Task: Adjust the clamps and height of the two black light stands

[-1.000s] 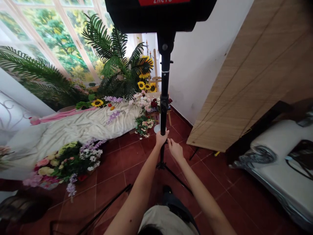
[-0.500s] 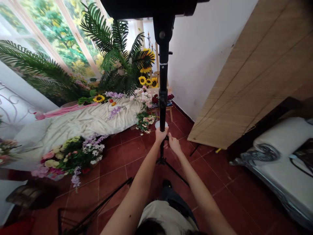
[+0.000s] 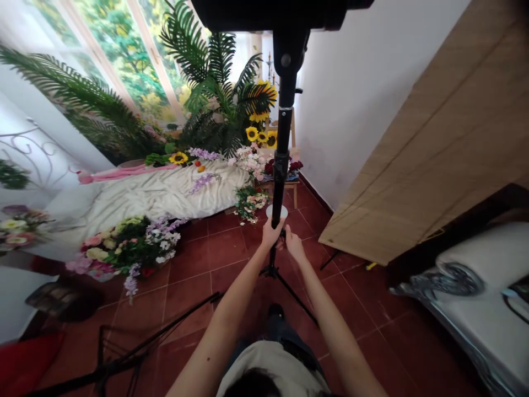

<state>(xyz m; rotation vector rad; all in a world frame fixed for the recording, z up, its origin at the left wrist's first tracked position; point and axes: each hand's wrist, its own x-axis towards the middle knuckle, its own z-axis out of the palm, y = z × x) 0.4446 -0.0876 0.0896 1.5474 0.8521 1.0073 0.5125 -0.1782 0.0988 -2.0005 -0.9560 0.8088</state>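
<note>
A black stand pole (image 3: 283,132) rises in front of me, leaning slightly right, with a dark, bulky fixture (image 3: 281,15) at its top. My left hand (image 3: 271,232) is wrapped round the pole low down, just below a white round object (image 3: 276,211) seen behind it. Right beside it, my right hand (image 3: 292,241) has its fingers closed at a small dark knob (image 3: 283,234) on the pole's right side. The stand's black legs (image 3: 295,298) spread over the red tiles below my hands.
A bed with a cream cloth (image 3: 165,190), flowers (image 3: 124,245) and palm fronds (image 3: 219,94) lie ahead left. Another black stand (image 3: 165,336) lies low at left. A wooden panel (image 3: 413,143) leans at right, near a silver-trimmed white sofa (image 3: 491,275).
The view has shifted, so the room appears further right at the back. The pole's top now tilts more to the right. Both hands keep their places on the pole.
</note>
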